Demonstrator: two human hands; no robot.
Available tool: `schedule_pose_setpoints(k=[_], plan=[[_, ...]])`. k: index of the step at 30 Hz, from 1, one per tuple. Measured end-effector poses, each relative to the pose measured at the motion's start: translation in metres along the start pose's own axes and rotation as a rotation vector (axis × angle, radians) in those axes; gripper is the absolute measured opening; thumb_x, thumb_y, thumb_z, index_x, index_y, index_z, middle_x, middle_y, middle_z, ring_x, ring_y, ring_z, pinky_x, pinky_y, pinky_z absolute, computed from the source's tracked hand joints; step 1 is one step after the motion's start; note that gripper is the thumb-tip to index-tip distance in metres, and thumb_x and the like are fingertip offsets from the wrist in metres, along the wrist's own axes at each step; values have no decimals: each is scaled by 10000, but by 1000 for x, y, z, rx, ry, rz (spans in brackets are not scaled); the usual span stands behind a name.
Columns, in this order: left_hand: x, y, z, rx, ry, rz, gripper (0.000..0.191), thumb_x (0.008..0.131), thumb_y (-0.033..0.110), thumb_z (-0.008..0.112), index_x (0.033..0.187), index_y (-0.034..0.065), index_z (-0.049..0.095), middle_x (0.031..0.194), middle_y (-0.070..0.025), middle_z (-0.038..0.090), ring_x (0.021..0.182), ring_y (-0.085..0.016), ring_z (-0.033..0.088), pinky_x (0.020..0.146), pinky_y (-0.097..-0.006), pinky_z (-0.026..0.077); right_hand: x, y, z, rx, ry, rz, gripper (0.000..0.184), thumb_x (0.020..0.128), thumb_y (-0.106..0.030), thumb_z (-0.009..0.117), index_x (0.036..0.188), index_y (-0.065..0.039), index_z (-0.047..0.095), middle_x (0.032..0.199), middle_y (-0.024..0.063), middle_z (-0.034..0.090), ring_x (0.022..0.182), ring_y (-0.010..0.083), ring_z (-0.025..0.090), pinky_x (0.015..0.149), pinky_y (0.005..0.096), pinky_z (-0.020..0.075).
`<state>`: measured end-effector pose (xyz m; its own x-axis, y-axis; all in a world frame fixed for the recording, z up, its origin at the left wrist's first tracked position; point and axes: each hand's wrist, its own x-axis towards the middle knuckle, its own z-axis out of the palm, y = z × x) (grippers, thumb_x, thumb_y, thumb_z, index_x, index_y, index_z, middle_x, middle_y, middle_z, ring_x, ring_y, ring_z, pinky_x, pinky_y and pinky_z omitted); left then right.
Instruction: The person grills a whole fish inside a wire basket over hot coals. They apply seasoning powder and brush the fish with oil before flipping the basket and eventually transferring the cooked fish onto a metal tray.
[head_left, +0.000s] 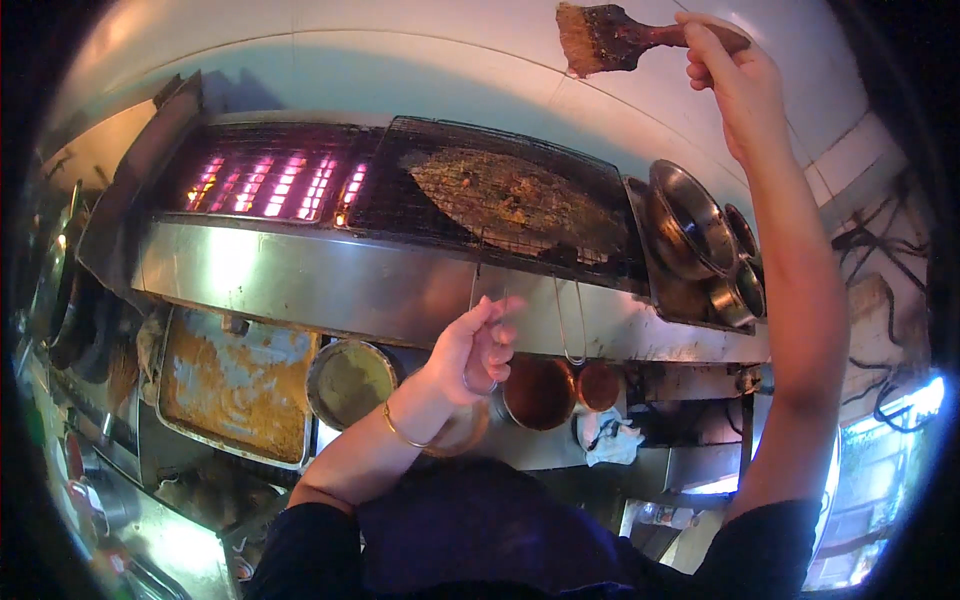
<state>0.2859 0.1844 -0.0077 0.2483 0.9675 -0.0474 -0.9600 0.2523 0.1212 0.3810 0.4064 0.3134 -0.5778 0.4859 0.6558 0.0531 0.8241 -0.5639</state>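
My right hand (739, 82) is raised at the upper right, its fingers closed around the handle of a broad basting brush (607, 37). The brush's bristles point left and look brown and coated. My left hand (476, 345), fingers curled and partly blurred, lies over one wire handle of a grilling basket (622, 176); whether it grips the wire cannot be made out. A second looped wire handle (571, 322) hangs to its right. Inside the basket lies a flat, split fish (510, 199) covered in seasoning, above the grill (292, 259).
Glowing heating bars (270, 184) show at the grill's left. Metal bowls (690, 217) stand at its right end. Below it are a stained tray (232, 382), a pot of pale contents (351, 382), two containers of red-brown sauce (538, 394) and a crumpled cloth (607, 436).
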Motion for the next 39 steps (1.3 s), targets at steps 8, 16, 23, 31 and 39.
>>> schedule_pose_setpoints(k=[8,16,23,31,39], plan=[[0,2,3,-5,-18,12,416,964,408,431,1271,137,505,772,0,537,554,-107,402,470,-243,340,-24,4,-23,1,26,53,253,900,-228,608,1069,-46,657,761,-16,525,671,67,474,598,223,406],[-3,3,4,8,-6,19,381,979,399,401,1241,149,519,775,2,562,554,-114,438,477,-255,354,-37,13,-43,-29,21,62,236,909,-206,593,1075,-47,648,765,-23,533,671,57,466,600,216,401],[0,1,4,1,2,29,381,981,382,396,1263,151,508,784,-9,566,548,-121,425,473,-258,351,-63,27,-45,-103,-53,95,219,885,-198,616,1031,-39,655,741,-18,573,635,60,493,574,211,417],[-5,7,33,138,109,50,340,979,311,395,1264,152,489,678,18,456,493,-92,340,424,-220,288,-103,81,-48,111,112,267,220,890,-170,598,1064,-41,633,829,16,608,709,80,551,641,227,460],[-47,24,122,615,325,368,396,894,235,490,1279,147,477,642,15,401,439,-60,295,372,-203,248,-158,159,-135,-637,80,307,331,859,-289,623,1097,-60,619,926,106,661,831,225,623,770,339,483]])
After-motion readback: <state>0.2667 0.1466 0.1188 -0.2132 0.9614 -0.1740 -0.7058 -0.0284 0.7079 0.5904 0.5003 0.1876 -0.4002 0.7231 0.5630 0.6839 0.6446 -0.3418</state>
